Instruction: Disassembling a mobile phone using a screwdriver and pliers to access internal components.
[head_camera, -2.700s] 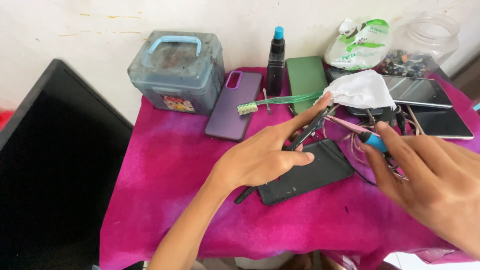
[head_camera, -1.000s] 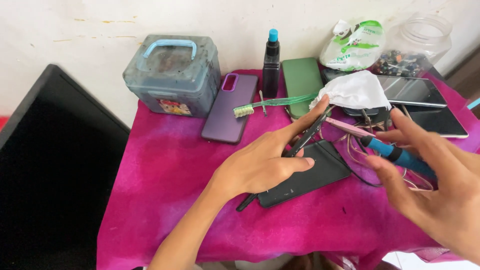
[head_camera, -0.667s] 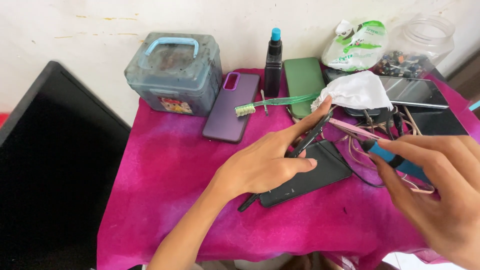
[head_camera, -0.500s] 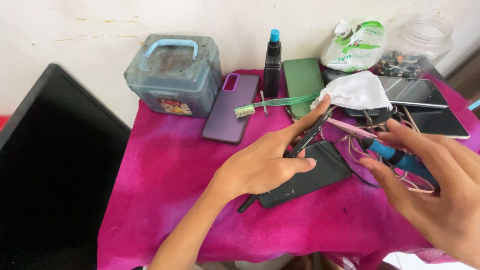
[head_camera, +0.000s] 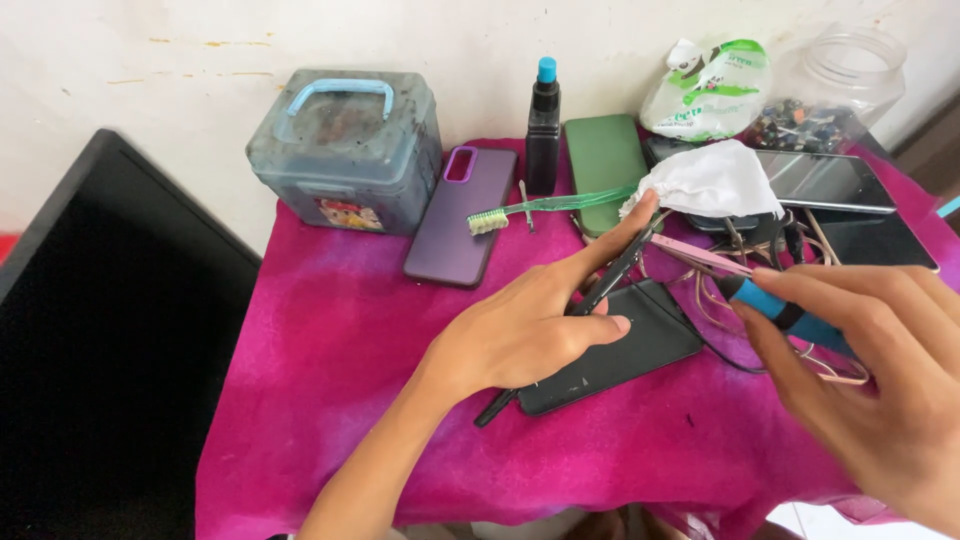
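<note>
Centre of frame: left hand (head_camera: 520, 330) pinches black tweezers (head_camera: 600, 290) w/ fingers clamped, over dark phone (head_camera: 610, 350) on pink cloth (head_camera: 330, 340). Lower right: right hand (head_camera: 880, 380) grips blue-handled screwdriver (head_camera: 790, 315), fingers closed round it.

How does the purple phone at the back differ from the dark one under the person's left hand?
The purple phone lies untouched near the grey box, with a toothbrush head at its edge; the dark phone sits under the left hand, which holds a black tool over it. The purple one points away from the viewer; the dark one lies slantwise. Both lie flat on the pink cloth.
</note>
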